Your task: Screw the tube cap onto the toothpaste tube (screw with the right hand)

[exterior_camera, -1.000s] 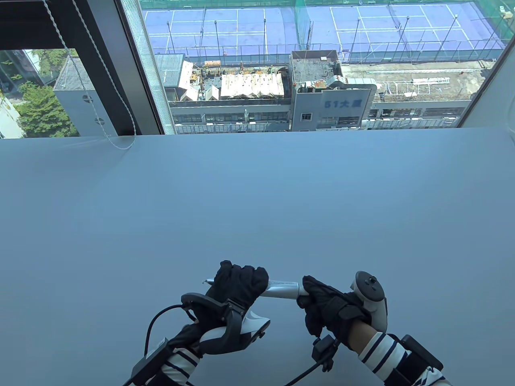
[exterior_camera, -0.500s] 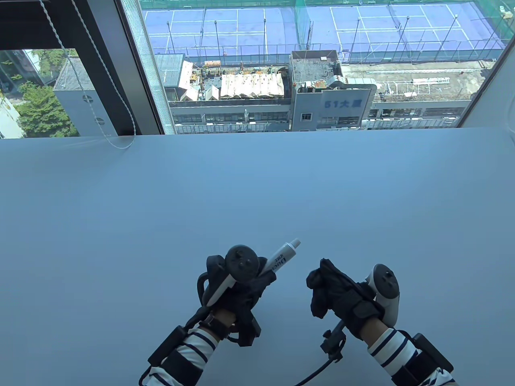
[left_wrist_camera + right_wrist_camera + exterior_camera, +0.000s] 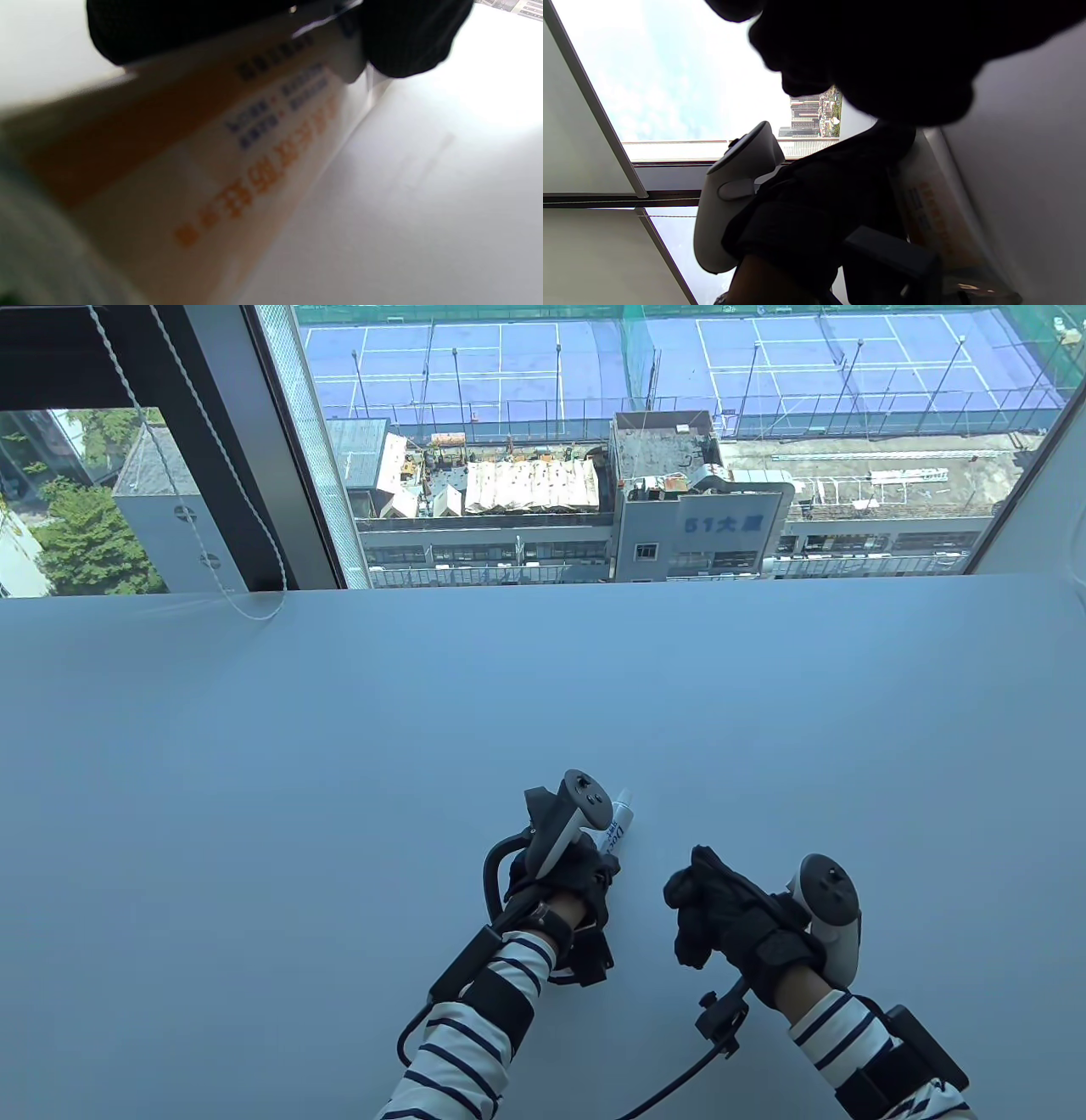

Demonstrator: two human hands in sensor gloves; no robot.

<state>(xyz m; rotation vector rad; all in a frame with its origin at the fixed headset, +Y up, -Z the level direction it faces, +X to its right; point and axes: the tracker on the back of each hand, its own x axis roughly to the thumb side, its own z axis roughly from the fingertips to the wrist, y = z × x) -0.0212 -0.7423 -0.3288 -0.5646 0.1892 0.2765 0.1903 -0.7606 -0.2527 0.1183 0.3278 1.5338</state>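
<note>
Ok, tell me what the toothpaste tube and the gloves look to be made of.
Toothpaste tube: seemingly a soft plastic or laminate, glossy white with printed orange and blue text; in the left wrist view it shows sheen and a thin flat edge. Gloves on the left hand and right hand: matte black knit fabric, with a fine weave visible.

From above, my left hand (image 3: 560, 878) and its tracker (image 3: 570, 819) cover most of the toothpaste tube (image 3: 618, 830); only the capped tip shows, and its print is too small to read. In my left wrist view the tube (image 3: 203, 169) is blurred, its lettering illegible. My right hand (image 3: 721, 916) is curled, its palm hidden; in its own wrist view it is a dark silhouette (image 3: 882, 55).
</note>
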